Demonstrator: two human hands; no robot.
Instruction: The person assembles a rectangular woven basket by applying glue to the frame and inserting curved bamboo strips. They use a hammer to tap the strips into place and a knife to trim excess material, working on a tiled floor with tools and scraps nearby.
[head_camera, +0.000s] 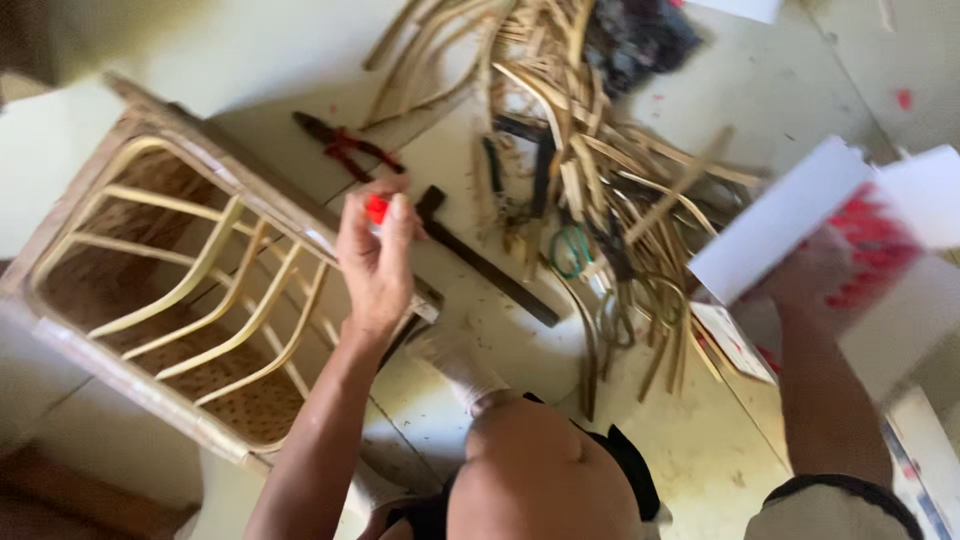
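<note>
Pale floor tiles carry cane strips (590, 180), pliers (345, 148) and a wicker chair frame (170, 290). Left hand (375, 260) pinches a small red piece (376, 208) above the frame; right hand (810, 275) grips a blurred white-and-red box (850, 230). Steadying the box would help.

Bright, soft daylight, flooding the pale floor (480, 400) evenly. Washed-out near the top and right edges, beyond the right hand (815, 275). Faint, diffuse shadows only, darkest at the lower left corner. Heavy motion blur on the white and red box (860, 250) above the right hand. Soft focus throughout; left hand (375, 260) slightly smeared.
</note>
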